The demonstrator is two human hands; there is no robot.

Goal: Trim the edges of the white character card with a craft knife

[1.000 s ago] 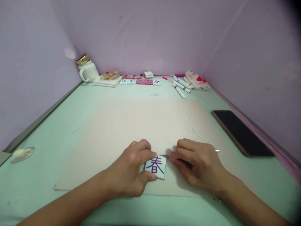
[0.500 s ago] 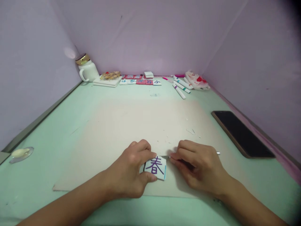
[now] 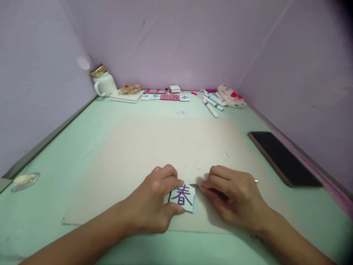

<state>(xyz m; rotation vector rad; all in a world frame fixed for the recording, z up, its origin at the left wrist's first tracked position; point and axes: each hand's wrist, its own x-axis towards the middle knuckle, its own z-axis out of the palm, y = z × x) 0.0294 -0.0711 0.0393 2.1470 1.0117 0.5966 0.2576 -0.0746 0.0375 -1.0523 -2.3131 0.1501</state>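
My left hand point(image 3: 157, 198) pinches a small white square card point(image 3: 182, 198) between thumb and index finger, the thumb at its near edge and the index finger at its far edge. A purple Chinese character is drawn on the card, and a blue stroke runs along its right edge. My right hand point(image 3: 231, 198) is closed around a thin craft knife point(image 3: 196, 185), mostly hidden by the fingers. Its blade meets the card's upper right corner, and its silvery tail end pokes out behind the hand. Under both hands lies a large beige board point(image 3: 149, 147).
Thin offcuts point(image 3: 223, 155) lie on the board. A dark phone point(image 3: 284, 158) rests at right. Along the back stand a white mug point(image 3: 105, 85), lettered cards point(image 3: 165, 97), markers point(image 3: 213, 102) and a plastic bag point(image 3: 231, 96). A small clear dish point(image 3: 25, 180) sits at far left.
Both hands keep their grips on the card and the knife, with hardly any movement. The whole view has shifted very slightly.
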